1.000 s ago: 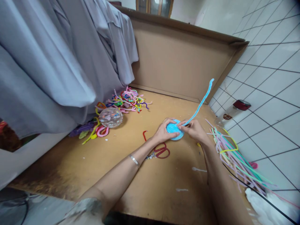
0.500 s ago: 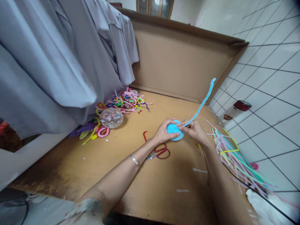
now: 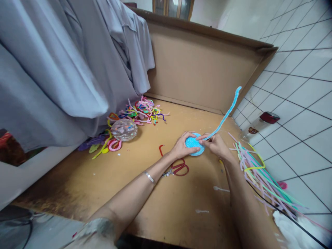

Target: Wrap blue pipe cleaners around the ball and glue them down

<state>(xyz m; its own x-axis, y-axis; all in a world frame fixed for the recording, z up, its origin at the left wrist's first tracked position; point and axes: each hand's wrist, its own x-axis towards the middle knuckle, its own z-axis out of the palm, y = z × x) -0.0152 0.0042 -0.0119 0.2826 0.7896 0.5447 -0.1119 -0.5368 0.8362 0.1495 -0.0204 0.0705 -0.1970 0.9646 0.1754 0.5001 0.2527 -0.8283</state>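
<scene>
A round, flat light-blue coil (image 3: 194,145) is held above the table. My left hand (image 3: 181,146) grips its left side, thumb on the near face and fingers at the top edge. At the coil's right edge, my right hand (image 3: 214,145) pinches the blue fuzzy stem (image 3: 226,116), whose free end rises up and to the right. Below my left wrist, red-handled scissors (image 3: 180,167) lie on the table, their blades partly hidden by the forearm. A short red stem piece (image 3: 161,150) lies just left of the left hand.
A patterned clear ball-like object (image 3: 124,130) sits by a pile of colourful stems (image 3: 145,109) at the left. Loose pastel stems (image 3: 254,166), a clear red-lidded jar (image 3: 260,126) and a black cable are at the right. Cardboard (image 3: 202,65) stands behind.
The whole view has shifted slightly, with everything a little further right. Both hands keep the same hold on the blue coil and its stem.
</scene>
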